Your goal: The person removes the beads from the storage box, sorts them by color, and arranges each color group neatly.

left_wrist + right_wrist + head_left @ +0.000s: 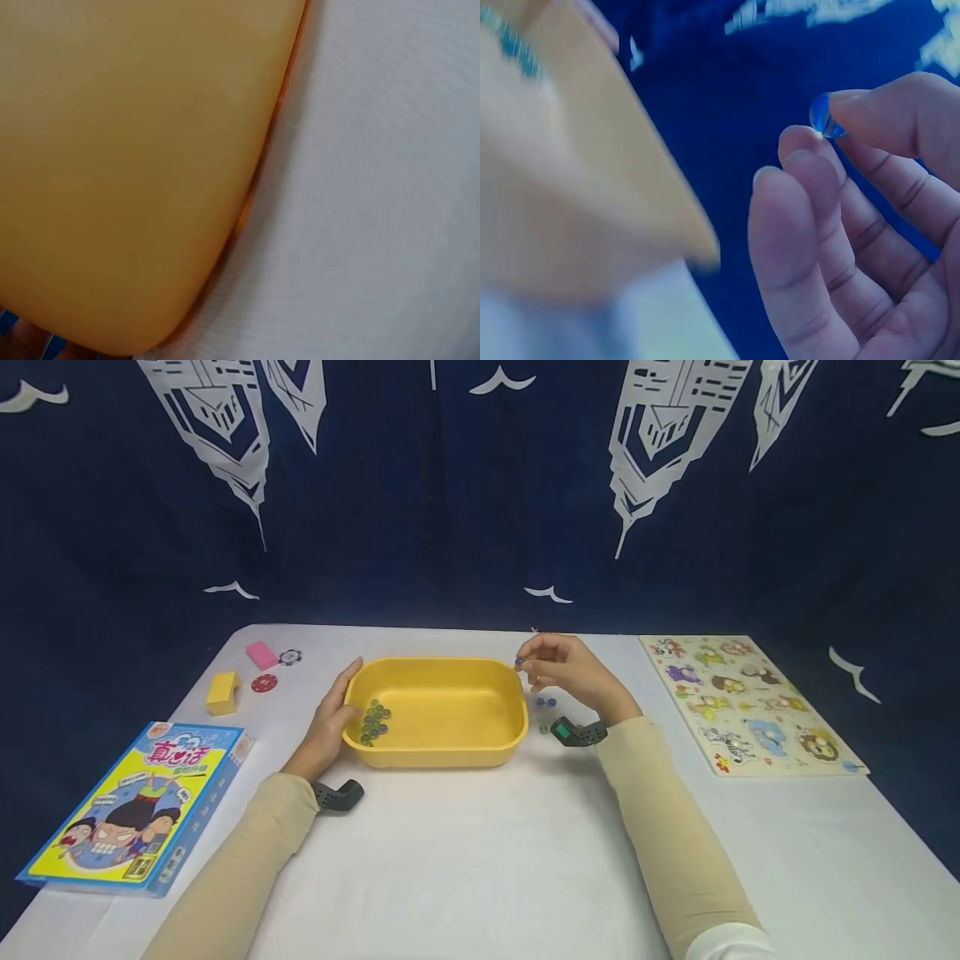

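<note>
In the head view my left hand (324, 731) grips the left end of a yellow plastic basin (435, 760), thumb near the rim. Several greenish glass marbles (374, 720) lie together inside at that end. My right hand (573, 672) is raised just beyond the basin's right rim. Its thumb and a finger pinch a blue glass marble (823, 116), plain in the right wrist view; the other fingers hold nothing. Below that hand, blue marbles (551, 702) and a pale greenish marble (544, 728) rest on the table. The basin's wall (150, 187) fills much of the left wrist view.
A boxed card game (135, 810) lies at the left. Behind it are a yellow block (222, 693), a pink block (262, 655), a red chip (264, 683) and a black-and-white chip (290, 657). An animal picture board (750, 706) lies at the right on the white table (465, 860).
</note>
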Action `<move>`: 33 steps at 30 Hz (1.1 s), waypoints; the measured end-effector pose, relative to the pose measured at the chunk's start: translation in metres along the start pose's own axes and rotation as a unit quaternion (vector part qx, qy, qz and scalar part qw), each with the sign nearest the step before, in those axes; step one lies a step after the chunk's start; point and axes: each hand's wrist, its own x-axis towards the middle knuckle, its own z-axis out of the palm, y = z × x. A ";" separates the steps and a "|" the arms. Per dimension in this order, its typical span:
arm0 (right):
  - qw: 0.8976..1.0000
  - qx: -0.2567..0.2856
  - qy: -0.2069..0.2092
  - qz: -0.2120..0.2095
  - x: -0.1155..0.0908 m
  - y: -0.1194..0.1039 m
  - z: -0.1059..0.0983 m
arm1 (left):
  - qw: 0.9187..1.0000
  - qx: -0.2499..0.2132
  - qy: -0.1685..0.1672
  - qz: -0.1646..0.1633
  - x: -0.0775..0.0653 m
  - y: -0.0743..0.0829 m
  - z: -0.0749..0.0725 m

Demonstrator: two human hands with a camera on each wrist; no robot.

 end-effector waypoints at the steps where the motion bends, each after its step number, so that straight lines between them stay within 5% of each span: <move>1: 1.000 0.003 0.009 0.007 -0.003 0.005 -0.004 | 1.000 0.001 0.000 -0.001 -0.001 0.000 -0.001; 10: 0.991 -0.029 0.091 0.092 -0.022 0.052 -0.037 | 1.000 0.002 0.004 0.001 -0.003 0.002 -0.005; 24: 0.971 -0.147 0.079 0.170 -0.027 0.078 -0.048 | 1.000 -0.001 0.002 0.008 -0.003 0.002 -0.004; 33: 0.971 -0.142 0.079 0.175 -0.030 0.077 -0.049 | 1.000 -0.008 0.000 0.009 0.000 -0.001 0.001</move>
